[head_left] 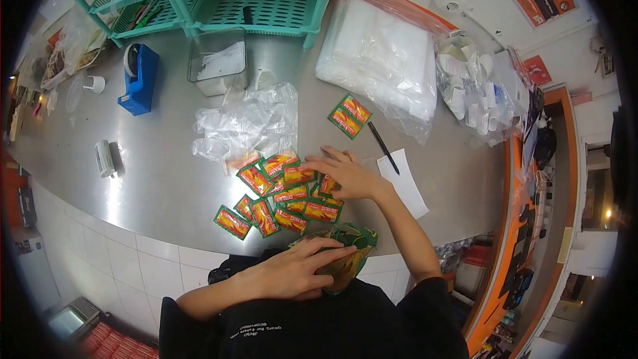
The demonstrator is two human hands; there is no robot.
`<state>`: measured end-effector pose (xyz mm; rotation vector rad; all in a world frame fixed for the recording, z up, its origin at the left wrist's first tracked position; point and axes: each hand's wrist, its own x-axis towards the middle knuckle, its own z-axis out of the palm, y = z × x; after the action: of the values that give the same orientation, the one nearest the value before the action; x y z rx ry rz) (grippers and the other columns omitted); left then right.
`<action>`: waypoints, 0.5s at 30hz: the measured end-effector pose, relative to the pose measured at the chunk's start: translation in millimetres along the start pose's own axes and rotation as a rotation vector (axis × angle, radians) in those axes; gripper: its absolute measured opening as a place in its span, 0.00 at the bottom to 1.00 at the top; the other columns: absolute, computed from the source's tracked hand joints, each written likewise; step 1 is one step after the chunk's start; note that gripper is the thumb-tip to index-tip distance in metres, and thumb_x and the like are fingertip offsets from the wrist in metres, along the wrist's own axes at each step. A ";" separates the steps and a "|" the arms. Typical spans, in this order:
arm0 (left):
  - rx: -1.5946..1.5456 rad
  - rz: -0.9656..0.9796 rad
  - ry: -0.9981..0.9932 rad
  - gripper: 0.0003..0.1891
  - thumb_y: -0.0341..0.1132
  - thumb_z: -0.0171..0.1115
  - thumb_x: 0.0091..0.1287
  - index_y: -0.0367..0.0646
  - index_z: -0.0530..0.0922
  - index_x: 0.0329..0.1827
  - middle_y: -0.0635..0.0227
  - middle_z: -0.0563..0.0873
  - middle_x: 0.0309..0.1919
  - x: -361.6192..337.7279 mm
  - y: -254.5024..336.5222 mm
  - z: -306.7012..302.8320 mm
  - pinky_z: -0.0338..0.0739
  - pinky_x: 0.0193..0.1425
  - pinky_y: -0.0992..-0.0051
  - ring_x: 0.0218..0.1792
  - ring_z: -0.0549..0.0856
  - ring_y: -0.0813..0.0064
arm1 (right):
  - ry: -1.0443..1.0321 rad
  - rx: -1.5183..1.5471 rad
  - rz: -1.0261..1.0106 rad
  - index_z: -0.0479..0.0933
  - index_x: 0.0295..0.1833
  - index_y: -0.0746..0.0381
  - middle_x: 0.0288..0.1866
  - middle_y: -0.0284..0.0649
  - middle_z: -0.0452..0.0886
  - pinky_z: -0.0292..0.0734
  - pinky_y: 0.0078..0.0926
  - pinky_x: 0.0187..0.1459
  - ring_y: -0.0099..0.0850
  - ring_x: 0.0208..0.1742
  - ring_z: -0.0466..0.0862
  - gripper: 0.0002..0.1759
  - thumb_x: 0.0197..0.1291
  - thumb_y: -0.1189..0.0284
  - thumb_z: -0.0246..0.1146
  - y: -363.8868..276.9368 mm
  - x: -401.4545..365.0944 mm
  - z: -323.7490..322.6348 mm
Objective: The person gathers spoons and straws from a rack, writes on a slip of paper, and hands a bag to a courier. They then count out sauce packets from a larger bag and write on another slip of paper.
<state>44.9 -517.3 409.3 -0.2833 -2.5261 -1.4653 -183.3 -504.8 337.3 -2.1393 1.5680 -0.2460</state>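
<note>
Small red, yellow and green sauce sachets (266, 217) lie in a loose pile near the table's front edge. My right hand (342, 174) is over the pile's right side, fingers spread and touching the sachets there. At the table edge, against my body, my left hand (302, 269) grips a crumpled green and brown bag (352, 252); part of the bag is hidden under the fingers. Two joined sachets (349, 116) lie apart, beyond my right hand. A black pen (384, 148) rests partly on a white paper slip (405, 183) to the right.
Crumpled clear plastic (246, 123) lies behind the pile. Farther back are a blue tape dispenser (138, 83), a metal container (218, 66) of white slips and teal shelf trays (252, 16). A white roll (104, 158) lies left. Stacked white bags (379, 53) sit back right.
</note>
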 end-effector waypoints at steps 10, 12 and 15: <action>0.004 0.001 0.013 0.12 0.34 0.66 0.38 0.42 0.75 0.25 0.55 0.61 0.61 -0.4 -0.8 -0.7 0.64 0.57 0.58 0.59 0.63 0.57 | 0.335 0.123 0.279 0.71 0.47 0.57 0.48 0.35 0.71 0.54 0.38 0.54 0.35 0.53 0.66 0.17 0.50 0.66 0.59 42.9 -14.3 28.9; 0.001 0.002 0.016 0.12 0.34 0.66 0.38 0.42 0.75 0.25 0.56 0.61 0.61 0.0 -0.8 -0.2 0.64 0.57 0.58 0.59 0.62 0.57 | 0.460 0.049 0.399 0.72 0.45 0.58 0.51 0.39 0.68 0.52 0.38 0.55 0.37 0.54 0.64 0.17 0.49 0.64 0.60 39.0 -7.9 20.8; -0.011 -0.005 0.014 0.11 0.34 0.66 0.38 0.42 0.75 0.25 0.56 0.61 0.61 0.5 -1.9 0.1 0.64 0.57 0.57 0.59 0.62 0.57 | 0.520 -0.083 0.286 0.75 0.40 0.56 0.55 0.41 0.63 0.50 0.41 0.55 0.39 0.56 0.61 0.15 0.48 0.61 0.62 13.3 9.3 15.9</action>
<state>43.9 -518.1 407.8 -0.2675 -2.5107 -1.4786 -185.0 -512.4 316.0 -1.9726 2.1805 -0.6924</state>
